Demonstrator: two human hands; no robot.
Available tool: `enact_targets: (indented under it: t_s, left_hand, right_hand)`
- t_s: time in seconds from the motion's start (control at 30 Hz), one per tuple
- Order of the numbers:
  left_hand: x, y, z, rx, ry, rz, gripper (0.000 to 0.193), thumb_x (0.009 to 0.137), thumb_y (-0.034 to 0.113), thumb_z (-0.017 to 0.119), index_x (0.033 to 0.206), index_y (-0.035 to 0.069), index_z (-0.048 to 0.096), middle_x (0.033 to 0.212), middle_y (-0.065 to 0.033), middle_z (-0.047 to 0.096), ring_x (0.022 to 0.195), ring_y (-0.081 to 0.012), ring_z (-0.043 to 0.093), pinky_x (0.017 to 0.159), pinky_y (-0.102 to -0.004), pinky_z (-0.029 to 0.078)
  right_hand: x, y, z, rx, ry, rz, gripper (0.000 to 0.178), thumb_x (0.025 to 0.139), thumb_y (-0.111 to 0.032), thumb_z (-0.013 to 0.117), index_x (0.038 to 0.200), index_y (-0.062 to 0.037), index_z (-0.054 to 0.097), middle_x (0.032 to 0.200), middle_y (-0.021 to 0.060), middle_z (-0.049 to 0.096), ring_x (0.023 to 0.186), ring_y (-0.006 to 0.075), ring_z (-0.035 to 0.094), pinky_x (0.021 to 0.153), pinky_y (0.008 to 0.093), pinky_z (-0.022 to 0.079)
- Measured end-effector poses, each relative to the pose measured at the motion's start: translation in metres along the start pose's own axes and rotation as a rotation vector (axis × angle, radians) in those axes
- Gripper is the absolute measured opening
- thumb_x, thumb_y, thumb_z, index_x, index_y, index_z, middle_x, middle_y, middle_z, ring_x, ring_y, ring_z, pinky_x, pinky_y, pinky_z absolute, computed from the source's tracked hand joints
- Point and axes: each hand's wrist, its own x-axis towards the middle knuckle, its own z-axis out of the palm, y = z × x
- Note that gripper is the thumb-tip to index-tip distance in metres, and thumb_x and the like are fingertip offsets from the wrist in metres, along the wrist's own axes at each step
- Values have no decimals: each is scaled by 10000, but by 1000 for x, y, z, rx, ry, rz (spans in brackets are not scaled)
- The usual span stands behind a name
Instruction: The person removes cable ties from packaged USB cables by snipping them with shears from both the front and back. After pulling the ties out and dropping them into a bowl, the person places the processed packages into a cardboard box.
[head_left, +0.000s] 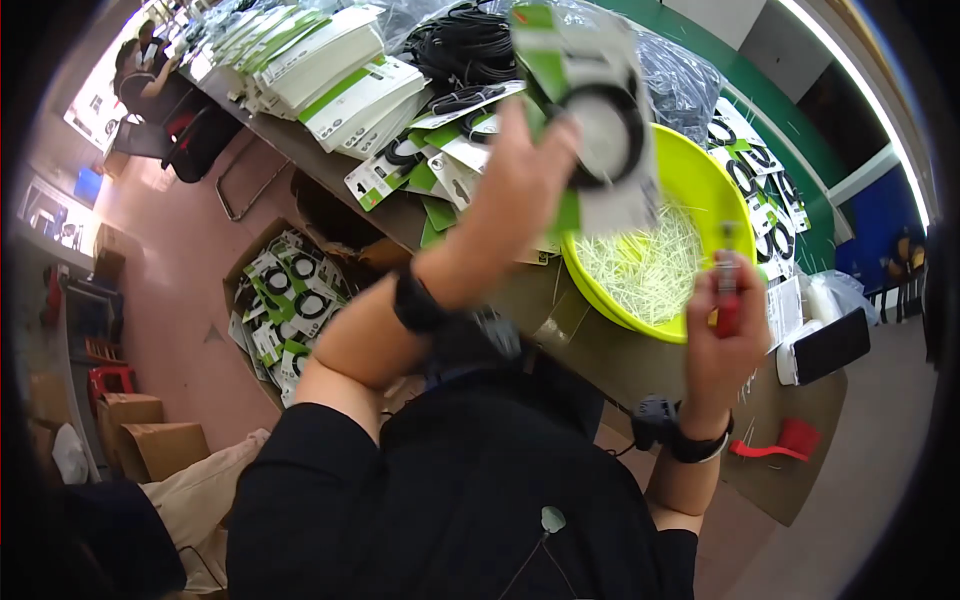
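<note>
Raised over the near edge of a lime-green basin (715, 175), my left hand (530, 165) is closed on a green and white packaging card (618, 208). A coiled black cable (632, 130) sits on that card, blurred by motion. My right hand (728, 335), at the basin's right side, grips a small red-handled tool (728, 305) with a thin tip pointing away from me. Its exact kind is unclear. Many thin, pale plastic strips (650, 265) lie in the basin. Card and tool are apart.
Stacks of flat cards (330, 60), loose black cables (460, 45) and carded cables (400, 150) crowd the table's left part. More carded cables (760, 190) lie beyond the basin. A carton (285, 300) of them stands on the floor. A red brush-like object (785, 440) lies near the right edge.
</note>
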Motion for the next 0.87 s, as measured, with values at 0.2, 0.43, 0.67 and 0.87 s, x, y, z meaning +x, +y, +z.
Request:
enact_targets:
  t_s: [0.2,0.43,0.67,0.87]
  left_hand:
    - [64,-41,-130,686,-205,-295,437,894,313,590,1120,-56,536,1018,-128,619,876,-180,607,739,-287,490]
    - [-38,-45,-207,-58,-202,-865,428,930,321,542,1179,-26,510,1080,-119,592,976,-176,593,807,-299,510]
    - [-91,-81,-147,-608,148,-895,467,909,183,557,1260,-77,393,1188,-178,493,975,-248,572,824,-343,519]
    - [-73,-92,-154,-662,12,-896,641,904,170,577,1384,-77,233,1304,-180,403,1063,-256,542,853,-356,513]
  right_hand:
    - [50,19,-4,31,-331,149,355,804,-124,675,1114,10,564,967,78,625,851,142,600,786,245,462]
    - [97,-48,87,-18,-596,-190,512,744,-261,729,1139,4,539,1022,148,618,958,263,598,855,333,452]
    - [85,-54,167,-284,-735,-306,618,674,-362,774,1088,25,528,1014,175,599,961,322,579,834,372,451]
    - [78,-65,173,-305,-717,-208,636,674,-378,776,1105,17,527,1065,191,600,1023,316,569,875,374,438]
